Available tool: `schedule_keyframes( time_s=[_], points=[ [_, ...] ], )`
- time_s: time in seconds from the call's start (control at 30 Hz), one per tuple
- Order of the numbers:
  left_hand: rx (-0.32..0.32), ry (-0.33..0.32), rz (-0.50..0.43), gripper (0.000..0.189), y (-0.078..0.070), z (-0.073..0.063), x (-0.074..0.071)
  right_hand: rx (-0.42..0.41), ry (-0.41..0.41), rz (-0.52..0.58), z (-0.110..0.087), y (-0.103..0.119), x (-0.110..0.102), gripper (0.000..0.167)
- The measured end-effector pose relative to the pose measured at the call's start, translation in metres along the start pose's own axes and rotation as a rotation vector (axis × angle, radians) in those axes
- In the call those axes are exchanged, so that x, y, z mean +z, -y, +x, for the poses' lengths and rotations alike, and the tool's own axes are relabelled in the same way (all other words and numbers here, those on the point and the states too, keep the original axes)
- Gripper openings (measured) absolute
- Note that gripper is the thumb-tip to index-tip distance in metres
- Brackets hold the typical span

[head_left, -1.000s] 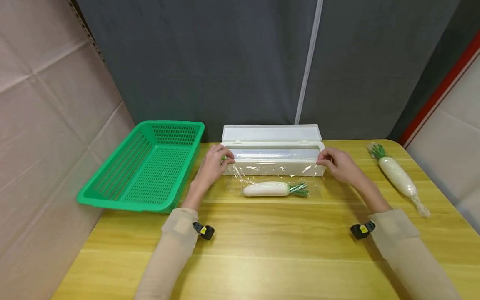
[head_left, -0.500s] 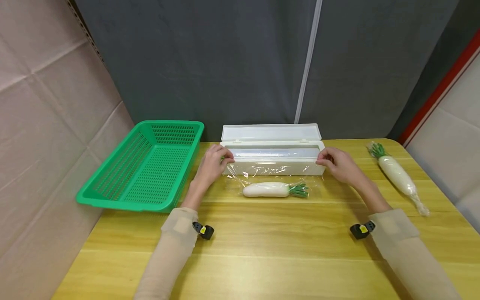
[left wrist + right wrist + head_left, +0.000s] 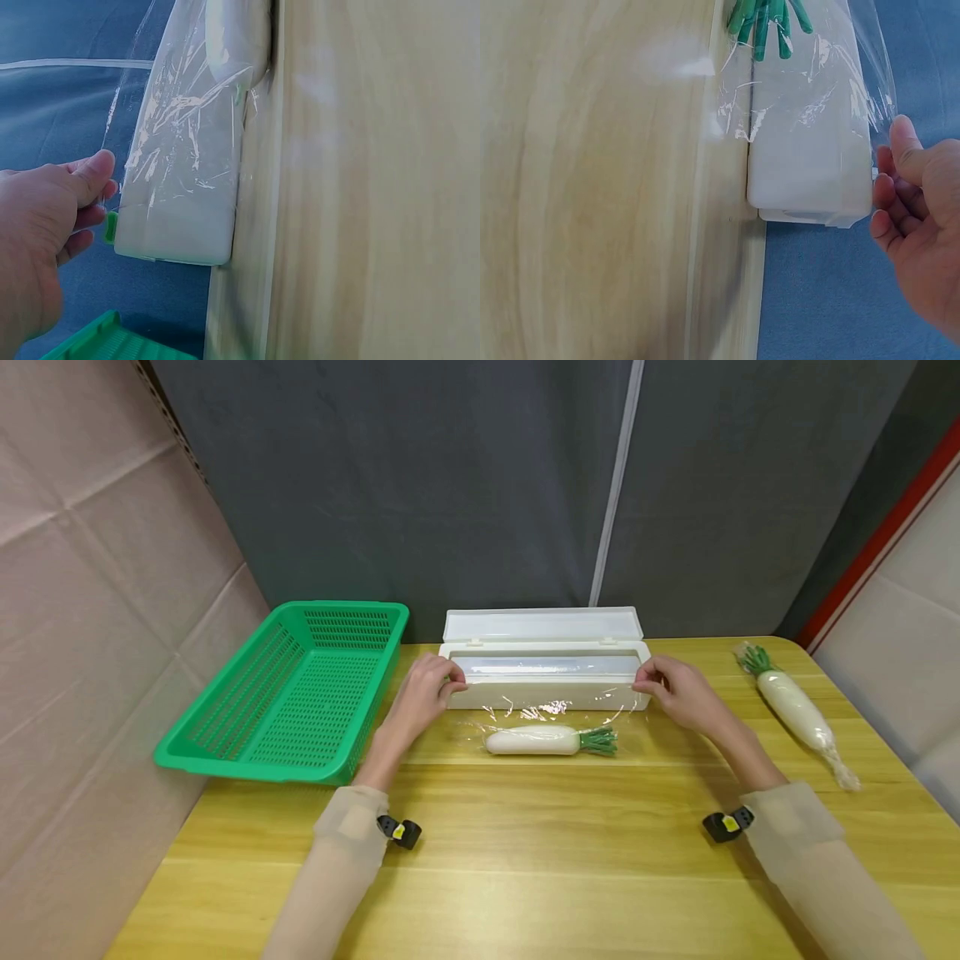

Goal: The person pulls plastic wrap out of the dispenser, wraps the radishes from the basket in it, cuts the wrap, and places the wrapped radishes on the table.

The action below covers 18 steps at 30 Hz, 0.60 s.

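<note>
A sheet of clear cling film [image 3: 555,706] stretches from an open white dispenser box [image 3: 487,697] over a white radish [image 3: 532,740] with green stalks, lying in front of the box. My left hand [image 3: 426,689] pinches the film's left corner between thumb and fingers, beside the box's left end. At the right end, my right hand [image 3: 678,689] pinches the other corner. The left wrist view shows the film [image 3: 176,135] drawn up to the left thumb. In the right wrist view the film edge [image 3: 881,75] runs to the right thumb and fingers.
A green plastic basket [image 3: 315,702] stands at the left of the wooden table [image 3: 540,877]. Another white radish [image 3: 795,710], wrapped in film, lies at the right. Behind the box hangs a dark grey curtain [image 3: 420,485]; the box lid [image 3: 543,625] stands raised at the back.
My left hand has shifted slightly left and the film's left side, earlier in slanting folds, lies flatter. My right hand is almost where it was.
</note>
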State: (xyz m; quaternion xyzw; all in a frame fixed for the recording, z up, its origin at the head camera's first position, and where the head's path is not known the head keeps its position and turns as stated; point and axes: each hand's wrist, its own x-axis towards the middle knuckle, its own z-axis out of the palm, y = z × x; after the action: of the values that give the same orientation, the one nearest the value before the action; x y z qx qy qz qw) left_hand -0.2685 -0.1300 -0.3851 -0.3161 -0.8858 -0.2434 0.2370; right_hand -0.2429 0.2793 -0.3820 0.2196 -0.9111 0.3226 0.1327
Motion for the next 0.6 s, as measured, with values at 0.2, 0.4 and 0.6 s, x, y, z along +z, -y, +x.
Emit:
schedule_keyframes(
  time_s=[0.2,0.4,0.6],
  points=[
    [0.013,0.026,-0.028,0.009,-0.006,-0.006,-0.008,0.017,0.025,0.003,-0.004,0.004,-0.001,0.007],
    [0.067,0.033,-0.049,0.004,-0.011,-0.013,-0.016,-0.027,0.033,0.025,-0.008,0.009,-0.002,0.006],
    [0.106,0.063,-0.052,0.004,-0.017,-0.023,-0.023,-0.131,0.011,0.009,-0.013,0.014,-0.004,0.01]
  ],
)
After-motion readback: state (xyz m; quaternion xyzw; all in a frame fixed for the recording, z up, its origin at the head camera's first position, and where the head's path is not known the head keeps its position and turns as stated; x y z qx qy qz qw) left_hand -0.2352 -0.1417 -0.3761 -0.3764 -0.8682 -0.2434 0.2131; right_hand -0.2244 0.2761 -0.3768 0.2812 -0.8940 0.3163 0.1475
